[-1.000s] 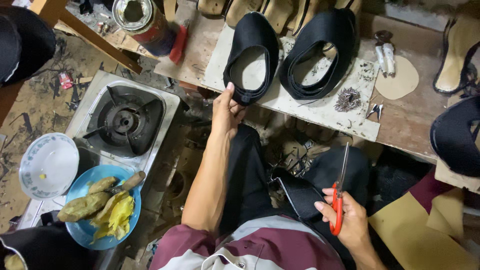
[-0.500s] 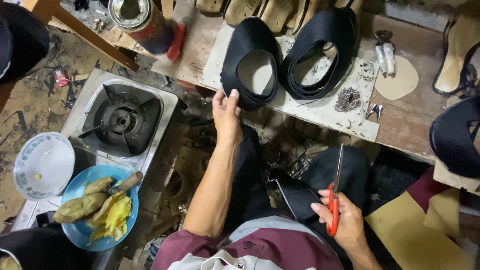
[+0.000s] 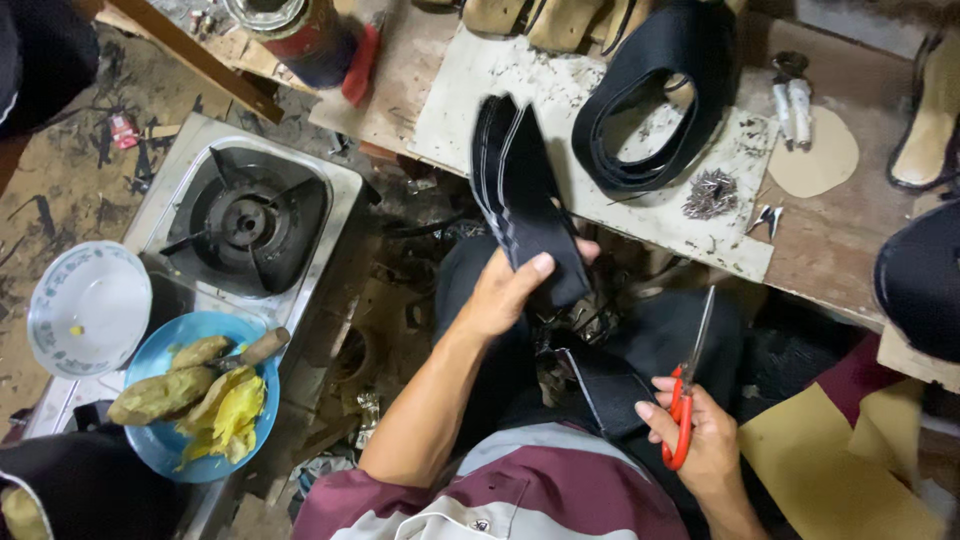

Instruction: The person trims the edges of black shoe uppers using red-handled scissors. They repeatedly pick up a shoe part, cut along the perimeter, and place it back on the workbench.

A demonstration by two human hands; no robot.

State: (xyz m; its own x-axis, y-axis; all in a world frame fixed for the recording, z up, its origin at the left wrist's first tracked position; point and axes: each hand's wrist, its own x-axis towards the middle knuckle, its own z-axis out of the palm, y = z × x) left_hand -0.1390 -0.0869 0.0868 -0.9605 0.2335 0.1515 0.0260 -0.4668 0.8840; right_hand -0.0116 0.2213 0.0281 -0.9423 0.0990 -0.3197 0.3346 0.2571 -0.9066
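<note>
Our left hand (image 3: 500, 295) has lifted the black shoe upper (image 3: 525, 200) off the desk (image 3: 640, 215) and now grips it above our lap, right hand (image 3: 700, 445) clenched on red scissors (image 3: 685, 400).

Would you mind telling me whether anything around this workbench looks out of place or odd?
Yes: a blue plate of peeled food with a knife sits beside the gas burner, amid shoemaking scraps. A loose heap of small nails lies on the white board.
</note>
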